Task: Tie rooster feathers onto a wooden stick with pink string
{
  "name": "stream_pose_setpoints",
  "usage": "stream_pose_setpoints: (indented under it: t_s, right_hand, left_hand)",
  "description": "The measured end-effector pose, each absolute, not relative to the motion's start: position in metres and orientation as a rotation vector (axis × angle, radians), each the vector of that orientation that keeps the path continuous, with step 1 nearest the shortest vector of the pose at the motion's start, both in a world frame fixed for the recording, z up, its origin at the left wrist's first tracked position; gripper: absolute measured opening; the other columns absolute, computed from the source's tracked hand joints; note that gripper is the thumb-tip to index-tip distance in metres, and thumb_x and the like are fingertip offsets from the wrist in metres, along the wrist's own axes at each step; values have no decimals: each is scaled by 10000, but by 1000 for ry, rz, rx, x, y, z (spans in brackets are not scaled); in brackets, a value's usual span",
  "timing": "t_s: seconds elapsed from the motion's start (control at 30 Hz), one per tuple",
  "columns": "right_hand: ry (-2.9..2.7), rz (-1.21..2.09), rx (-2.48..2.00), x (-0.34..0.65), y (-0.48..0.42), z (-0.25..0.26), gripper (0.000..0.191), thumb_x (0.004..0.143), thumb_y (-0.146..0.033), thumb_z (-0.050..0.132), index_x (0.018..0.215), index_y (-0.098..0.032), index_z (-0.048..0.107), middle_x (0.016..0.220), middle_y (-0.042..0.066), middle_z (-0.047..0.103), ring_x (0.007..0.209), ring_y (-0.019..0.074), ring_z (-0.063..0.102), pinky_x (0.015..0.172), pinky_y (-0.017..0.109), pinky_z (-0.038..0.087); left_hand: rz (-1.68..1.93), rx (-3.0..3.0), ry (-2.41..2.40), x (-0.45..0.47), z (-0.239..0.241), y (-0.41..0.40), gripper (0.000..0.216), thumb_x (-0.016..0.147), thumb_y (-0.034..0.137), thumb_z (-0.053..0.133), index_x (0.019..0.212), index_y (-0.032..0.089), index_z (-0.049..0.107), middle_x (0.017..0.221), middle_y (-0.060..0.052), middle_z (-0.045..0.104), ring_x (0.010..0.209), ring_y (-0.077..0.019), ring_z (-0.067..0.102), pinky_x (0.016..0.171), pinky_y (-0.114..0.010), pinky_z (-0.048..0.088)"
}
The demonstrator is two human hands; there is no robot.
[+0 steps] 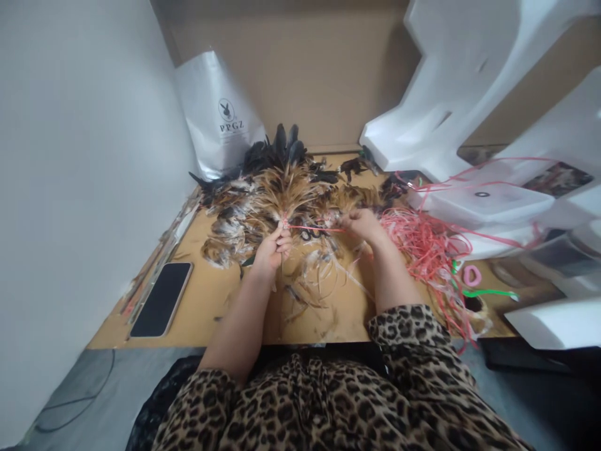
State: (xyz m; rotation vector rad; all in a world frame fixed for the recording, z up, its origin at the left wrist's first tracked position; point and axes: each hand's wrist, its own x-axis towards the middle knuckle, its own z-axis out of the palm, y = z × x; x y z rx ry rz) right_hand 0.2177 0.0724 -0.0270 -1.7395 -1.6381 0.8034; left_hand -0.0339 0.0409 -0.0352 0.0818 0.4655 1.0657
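My left hand [271, 249] is closed around the quill ends of a bundle of brown and black feathers [282, 188] that fans away from me over the wooden board [206, 300]. A red string [315, 228] runs taut from the bundle's base to my right hand [362, 224], which pinches its other end. Loose feathers and pale quills lie under and in front of both hands.
A black phone [162, 299] lies at the board's left edge. A tangle of red strings [422, 250] sits to the right. White foam blocks [469, 94] stand at the right, a white bag [218, 116] at the back, a white wall on the left.
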Motion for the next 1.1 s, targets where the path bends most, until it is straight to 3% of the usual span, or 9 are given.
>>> stream_pose_setpoints:
  t_s: [0.13, 0.5, 0.67, 0.83, 0.97, 1.1]
  right_hand:
    - [-1512, 513, -1821, 233, 88, -42, 192, 685, -264, 547, 669, -114, 665, 595, 12, 598, 575, 116, 505, 551, 220, 356]
    - [-1467, 244, -2162, 210, 99, -42, 267, 748, -378, 552, 867, -179, 685, 914, 129, 686, 882, 233, 626, 754, 310, 443]
    - [-1442, 192, -2236, 204, 105, -51, 350, 773, -421, 535, 966, -157, 658, 952, 163, 679, 908, 260, 634, 758, 340, 454]
    - [-1390, 144, -2204, 210, 107, -55, 275, 786, -337, 501, 866, -136, 670, 914, 180, 681, 882, 251, 630, 732, 307, 441]
    - [-1192, 470, -1849, 220, 107, -48, 258, 757, -403, 524, 707, -159, 591, 646, 79, 626, 622, 162, 553, 562, 249, 400]
    - [-1027, 1098, -1237, 220, 101, -28, 285, 675, -448, 609, 674, -205, 462, 481, -72, 365, 403, 64, 247, 393, 205, 222]
  left_hand:
    - [1036, 65, 521, -28, -29, 37, 220, 941, 177, 365, 760, 131, 482, 561, 47, 375, 359, 8, 314, 310, -87, 167]
    - [1049, 106, 509, -28, -32, 37, 212, 941, 179, 362, 775, 134, 487, 579, 42, 375, 373, 7, 324, 311, -77, 173]
    - [1052, 92, 514, -27, -30, 37, 215, 941, 173, 363, 762, 135, 476, 577, 44, 371, 368, 10, 322, 311, -78, 179]
    - [1038, 79, 499, -29, -31, 38, 215, 942, 206, 373, 766, 134, 474, 567, 49, 373, 361, 11, 324, 307, -81, 171]
    - [1051, 85, 521, -29, -30, 38, 179, 928, 185, 407, 771, 138, 479, 572, 47, 379, 362, 9, 318, 308, -85, 174]
    - [1073, 92, 543, -27, -29, 37, 182, 929, 167, 394, 776, 137, 489, 582, 39, 410, 365, 7, 314, 308, -83, 175]
